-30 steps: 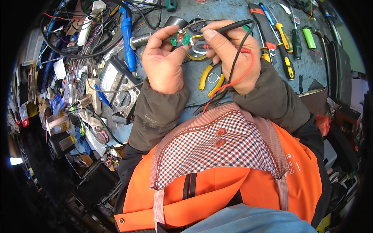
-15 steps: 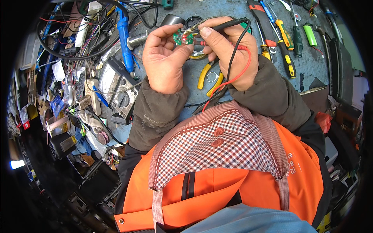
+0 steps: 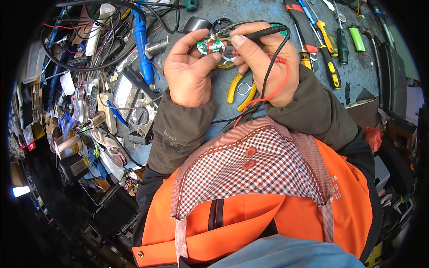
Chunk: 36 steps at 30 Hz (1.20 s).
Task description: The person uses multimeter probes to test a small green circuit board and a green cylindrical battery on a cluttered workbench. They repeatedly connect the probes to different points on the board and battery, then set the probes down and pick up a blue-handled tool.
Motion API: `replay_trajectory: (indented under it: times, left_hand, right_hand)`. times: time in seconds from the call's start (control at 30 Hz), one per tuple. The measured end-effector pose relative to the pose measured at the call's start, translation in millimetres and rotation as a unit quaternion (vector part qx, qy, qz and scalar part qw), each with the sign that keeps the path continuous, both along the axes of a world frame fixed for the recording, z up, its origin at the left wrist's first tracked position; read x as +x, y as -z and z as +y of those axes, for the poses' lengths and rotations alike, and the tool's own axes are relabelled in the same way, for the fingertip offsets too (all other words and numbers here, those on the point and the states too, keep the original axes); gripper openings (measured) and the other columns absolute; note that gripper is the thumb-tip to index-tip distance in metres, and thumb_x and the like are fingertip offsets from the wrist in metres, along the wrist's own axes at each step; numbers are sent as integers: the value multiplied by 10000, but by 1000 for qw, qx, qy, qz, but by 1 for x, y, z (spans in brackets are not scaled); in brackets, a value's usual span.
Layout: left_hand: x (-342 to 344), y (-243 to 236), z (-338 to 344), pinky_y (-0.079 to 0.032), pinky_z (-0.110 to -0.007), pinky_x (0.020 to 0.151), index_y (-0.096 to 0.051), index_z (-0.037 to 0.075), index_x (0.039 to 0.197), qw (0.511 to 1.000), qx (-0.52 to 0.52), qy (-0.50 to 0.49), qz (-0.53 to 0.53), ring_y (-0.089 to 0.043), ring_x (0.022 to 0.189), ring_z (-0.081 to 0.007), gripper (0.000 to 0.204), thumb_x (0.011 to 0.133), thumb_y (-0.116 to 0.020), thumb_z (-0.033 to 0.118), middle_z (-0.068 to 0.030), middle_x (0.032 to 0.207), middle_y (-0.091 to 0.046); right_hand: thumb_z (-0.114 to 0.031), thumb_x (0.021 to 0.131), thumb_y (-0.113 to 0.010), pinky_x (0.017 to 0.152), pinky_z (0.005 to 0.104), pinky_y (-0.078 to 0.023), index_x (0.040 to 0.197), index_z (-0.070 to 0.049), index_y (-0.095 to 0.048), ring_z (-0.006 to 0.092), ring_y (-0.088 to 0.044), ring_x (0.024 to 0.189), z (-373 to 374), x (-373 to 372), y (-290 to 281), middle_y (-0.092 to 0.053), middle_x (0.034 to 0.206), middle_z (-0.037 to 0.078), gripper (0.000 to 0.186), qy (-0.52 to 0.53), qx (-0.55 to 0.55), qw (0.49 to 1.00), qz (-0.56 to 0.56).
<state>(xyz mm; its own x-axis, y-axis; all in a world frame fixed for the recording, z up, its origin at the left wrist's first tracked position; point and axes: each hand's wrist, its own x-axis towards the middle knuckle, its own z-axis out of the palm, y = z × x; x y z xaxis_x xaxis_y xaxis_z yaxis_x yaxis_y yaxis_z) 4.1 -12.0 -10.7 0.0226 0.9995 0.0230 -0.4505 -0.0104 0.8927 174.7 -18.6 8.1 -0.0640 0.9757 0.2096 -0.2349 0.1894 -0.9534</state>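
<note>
My left hand point(image 3: 190, 73) pinches a small green circuit board point(image 3: 206, 47) between thumb and fingers, up at the bench's near middle. In my right hand point(image 3: 270, 67) are two test probes, a black probe point(image 3: 263, 32) and a red probe point(image 3: 280, 60), held together. Their front ends point left toward the board; whether a tip touches it I cannot tell. Black and red leads run down from the probes past my right wrist. Below the hands lie yellow-handled pliers point(image 3: 234, 88). An analog multimeter point(image 3: 142, 114) rests left of my left forearm.
A blue soldering-iron-like tool point(image 3: 144, 49) lies beside a metal cylinder point(image 3: 157, 47). Screwdrivers, one yellow and black point(image 3: 330, 69), and a green battery-like cylinder point(image 3: 357, 40) are at the right. Cables and assorted parts crowd the left side.
The circuit board has turned in my left fingers and shows a paler face. My right hand has shifted slightly right and down, drawing the probes a little away from the board.
</note>
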Motion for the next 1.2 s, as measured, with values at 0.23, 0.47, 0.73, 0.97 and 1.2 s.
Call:
replay_trajectory:
  times: [0.23, 0.47, 0.73, 0.97, 1.2]
  left_hand:
    - [-1, 4, 1, -582, -329, 915, -577, -70, 1309, 1000, 15, -3, 2, -681, 1042, -219, 504, 830, -642, -215, -165, 1162, -669]
    - [3, -2, 1, -571, -314, 904, -591, -54, 1268, 999, 30, -10, 8, -685, 1036, -204, 477, 822, -648, -211, -145, 1140, -680]
    - [3, 5, 1, -552, -311, 954, -630, -36, 1238, 997, 52, -46, 38, -635, 1151, -203, 493, 787, -665, -230, -137, 1297, -616]
    - [5, 4, 1, -569, -332, 955, -595, -57, 1306, 994, 74, -49, 63, -660, 1115, -220, 504, 833, -679, -207, -180, 1290, -641]
    - [6, -3, -4, -578, -274, 864, -607, -65, 1284, 946, 83, -63, 306, -671, 1001, -148, 453, 854, -728, -146, -131, 1134, -701]
  right_hand:
    - [-156, 1019, -664, 595, 228, -487, 1108, -17, -675, 71, -580, 669, 0, 1, 2, -650, 841, 20, 165, 1, 9, 1000, 1]
    - [-146, 1017, -666, 592, 225, -476, 1102, -11, -664, 69, -577, 674, -1, 1, 1, -646, 834, 18, 160, 3, 5, 1000, 8]
    - [-122, 1018, -657, 576, 228, -442, 1091, -12, -663, 63, -558, 668, -2, 2, 0, -630, 817, 13, 131, -6, 13, 1000, 10]
    - [-138, 1021, -655, 589, 223, -466, 1098, -18, -664, 66, -575, 675, -3, 2, 2, -639, 829, 15, 143, 0, 8, 1000, 21]
    - [-250, 1038, -644, 645, 244, -543, 1145, -41, -655, 87, -633, 737, 0, 8, 0, -653, 859, 19, 235, -3, -66, 996, 51]
